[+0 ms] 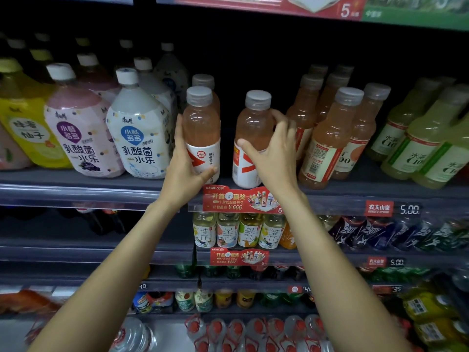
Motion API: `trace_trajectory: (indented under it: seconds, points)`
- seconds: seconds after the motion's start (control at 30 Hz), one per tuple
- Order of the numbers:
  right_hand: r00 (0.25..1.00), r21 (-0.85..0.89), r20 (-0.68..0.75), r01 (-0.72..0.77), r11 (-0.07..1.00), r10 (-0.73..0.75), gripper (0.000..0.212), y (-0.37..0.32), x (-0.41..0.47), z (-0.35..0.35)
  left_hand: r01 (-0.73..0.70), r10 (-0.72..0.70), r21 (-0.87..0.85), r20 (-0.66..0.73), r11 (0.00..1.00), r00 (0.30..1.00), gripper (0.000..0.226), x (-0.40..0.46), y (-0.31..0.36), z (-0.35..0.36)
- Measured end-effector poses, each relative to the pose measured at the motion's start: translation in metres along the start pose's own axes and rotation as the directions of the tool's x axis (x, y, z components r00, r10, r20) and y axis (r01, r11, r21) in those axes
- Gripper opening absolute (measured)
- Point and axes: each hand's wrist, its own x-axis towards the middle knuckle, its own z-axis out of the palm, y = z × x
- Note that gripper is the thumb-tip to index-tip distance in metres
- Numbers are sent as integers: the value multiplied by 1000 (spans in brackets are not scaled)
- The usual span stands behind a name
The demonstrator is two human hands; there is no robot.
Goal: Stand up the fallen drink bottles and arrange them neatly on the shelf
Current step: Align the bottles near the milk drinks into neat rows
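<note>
Pink-orange drink bottles, grey caps, white-and-red labels — two at the shelf front, both upright now. Left hand grips the left bottle low on its label, thumb across the front, the other fingers curled round its left side. Right hand holds the right bottle from its right, thumb on the label, fingers curled round the shoulder. The right bottle's base sits at the shelf lip; the left one's base is hidden behind the hand, cannot tell if it is fully down.

Step in hand, as judged: squaring the two into tidy front rows. Best done by keeping both vertical, sliding rather than lifting, turning the labels to face out, and closing the dark gap between them so each lines up with its own row — a same-type bottle stands right behind the left one.

In the way: the big white lactic-drink bottle just left of the left hand, and the leaning peach-coloured bottles just right of the right hand — easy to knock with knuckles or wrist. Further right, pale green bottles; far left, pink and yellow big bottles. A red promo tag hangs on the shelf edge below, tea bottles on the next shelf down.
</note>
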Motion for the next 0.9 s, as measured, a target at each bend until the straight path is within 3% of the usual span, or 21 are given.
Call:
trace_trajectory:
  seconds: [0.33,0.73,0.9]
  points:
    - [1000,26,18,-7,1000,7,75,-8,1,3,-5,5,-11,25,1000,1000,118,1,-3,-1]
    - [998,-34,-63,18,999,-20,77,-7,-4,16,18,-17,-43,30,999,999,118,-5,2,-2]
    - [998,-65,-42,34,997,-36,82,-6,-11,12,-126,128,22,-110,992,986,92,-37,22,-6]
